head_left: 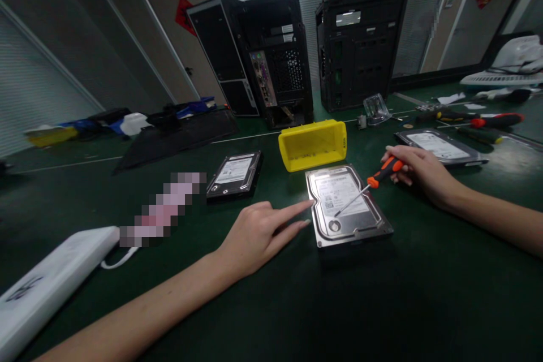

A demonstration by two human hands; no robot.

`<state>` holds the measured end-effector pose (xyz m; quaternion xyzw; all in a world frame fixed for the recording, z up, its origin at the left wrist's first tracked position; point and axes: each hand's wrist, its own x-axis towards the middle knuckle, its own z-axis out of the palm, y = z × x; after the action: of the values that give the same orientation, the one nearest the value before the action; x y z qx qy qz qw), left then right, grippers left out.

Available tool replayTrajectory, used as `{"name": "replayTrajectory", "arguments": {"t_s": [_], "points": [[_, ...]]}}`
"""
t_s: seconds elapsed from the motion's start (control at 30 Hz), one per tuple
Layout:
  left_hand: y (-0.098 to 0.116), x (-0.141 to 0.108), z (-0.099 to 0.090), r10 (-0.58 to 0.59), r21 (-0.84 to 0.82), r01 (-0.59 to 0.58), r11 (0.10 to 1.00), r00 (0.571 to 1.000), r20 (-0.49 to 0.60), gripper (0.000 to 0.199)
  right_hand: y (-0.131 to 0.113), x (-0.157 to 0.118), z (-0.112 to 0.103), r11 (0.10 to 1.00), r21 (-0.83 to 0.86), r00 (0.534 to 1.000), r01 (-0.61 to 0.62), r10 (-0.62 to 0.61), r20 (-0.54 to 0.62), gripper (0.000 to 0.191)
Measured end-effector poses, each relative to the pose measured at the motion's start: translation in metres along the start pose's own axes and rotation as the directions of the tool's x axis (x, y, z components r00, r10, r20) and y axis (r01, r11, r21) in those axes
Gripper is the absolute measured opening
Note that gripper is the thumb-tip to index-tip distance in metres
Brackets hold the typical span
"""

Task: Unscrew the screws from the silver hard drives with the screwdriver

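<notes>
A silver hard drive (345,220) lies label up on the dark green table in front of me. My left hand (267,232) reaches to its left edge, with the index finger stretched out at the rim and the thumb apart from it. In my right hand (418,172) is a screwdriver (387,172) with an orange and black handle. Its thin shaft slants down to the left over the drive's label, and the tip is close above or on the label near the round spot; I cannot tell which.
Behind the drive stands a yellow bin (314,164) with small parts inside. Other hard drives lie to the left (235,175) and right (441,147). Two computer cases (271,62) stand at the back. More screwdrivers (496,120) lie at right, a white box (55,277) at left.
</notes>
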<state>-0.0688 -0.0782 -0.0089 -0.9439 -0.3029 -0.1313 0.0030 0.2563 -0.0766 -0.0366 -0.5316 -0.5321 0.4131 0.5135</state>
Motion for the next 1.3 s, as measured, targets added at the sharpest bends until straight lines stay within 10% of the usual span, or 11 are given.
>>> {"name": "replayTrajectory", "arguments": {"t_s": [1.3], "points": [[0.0024,0.0019,-0.0052,0.055,-0.024,-0.056,0.998,0.998,-0.033,0.034,-0.0026,0.0003,0.0018,1.000,0.003,1.000,-0.007,0.007,0.004,0.035]]}}
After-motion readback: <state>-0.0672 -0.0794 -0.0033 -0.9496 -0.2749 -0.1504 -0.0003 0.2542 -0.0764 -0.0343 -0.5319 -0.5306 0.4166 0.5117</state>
